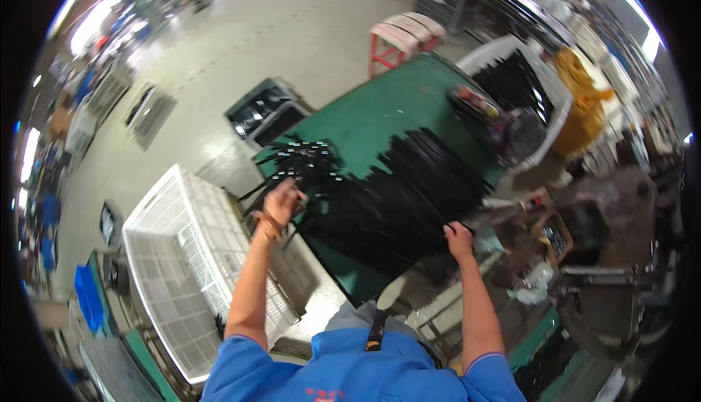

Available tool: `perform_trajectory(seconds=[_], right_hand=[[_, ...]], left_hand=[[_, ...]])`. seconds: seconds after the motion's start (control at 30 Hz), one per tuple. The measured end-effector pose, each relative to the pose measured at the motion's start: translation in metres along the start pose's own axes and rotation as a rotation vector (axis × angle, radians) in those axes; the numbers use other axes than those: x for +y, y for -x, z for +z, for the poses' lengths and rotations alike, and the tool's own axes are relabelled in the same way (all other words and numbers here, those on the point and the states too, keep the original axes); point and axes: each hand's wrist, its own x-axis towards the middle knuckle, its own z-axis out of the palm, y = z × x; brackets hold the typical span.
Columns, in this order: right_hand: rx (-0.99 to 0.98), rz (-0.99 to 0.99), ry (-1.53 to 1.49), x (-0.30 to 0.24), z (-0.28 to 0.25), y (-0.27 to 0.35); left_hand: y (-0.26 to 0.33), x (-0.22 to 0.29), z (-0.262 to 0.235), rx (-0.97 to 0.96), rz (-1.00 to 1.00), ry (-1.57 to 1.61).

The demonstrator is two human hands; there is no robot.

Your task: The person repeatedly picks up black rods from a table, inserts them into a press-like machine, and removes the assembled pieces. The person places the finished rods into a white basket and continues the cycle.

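Observation:
Long thin black strips [409, 190] lie in a wide heap across a green-topped table [365, 113]. At the heap's left end, a cluster of strip ends [307, 155] carries small shiny pieces. My left hand [281, 201] is over the near side of this cluster; motion smears its fingers, so any grip is unclear. A brown band circles that wrist. My right hand [458, 240] is at the heap's near right edge, its fingers closed around the dark edge of the black strips.
A white slatted crate [182, 245] stands left of the table. Beyond the table's left edge sits a grey bin [266, 110]. A white tub [558, 99] with black strips is at the far right, beside a yellow bag [580, 102]. A red-legged stool [405, 33] stands behind.

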Motion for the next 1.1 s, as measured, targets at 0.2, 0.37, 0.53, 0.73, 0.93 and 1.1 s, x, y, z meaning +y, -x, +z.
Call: perform_trajectory(seconds=[0.2,0.37,0.53,0.73,0.93,1.1], right_hand=[[0.046,0.253,-0.378,-0.030,-0.030,0.052],[0.125,0.473,-0.866,-0.056,-0.060,0.127],[0.232,0.460,-1.060,-0.064,-0.081,0.178],[0.359,0.461,-1.174,-0.081,-0.090,0.229],[0.506,0.368,-0.936,-0.073,-0.123,0.260],[0.378,0.158,-0.352,-0.049,-0.216,0.291]], left_hand=[[-0.106,-0.063,0.007,0.277,0.287,-1.086],[-0.118,-0.095,0.030,0.309,0.269,-1.173],[-0.101,-0.044,0.093,0.360,0.635,-1.011],[0.088,0.069,0.307,-0.752,-0.314,0.489],[0.159,0.101,0.375,-0.518,-0.390,0.601],[0.137,0.127,0.316,-0.260,0.220,-0.221]])
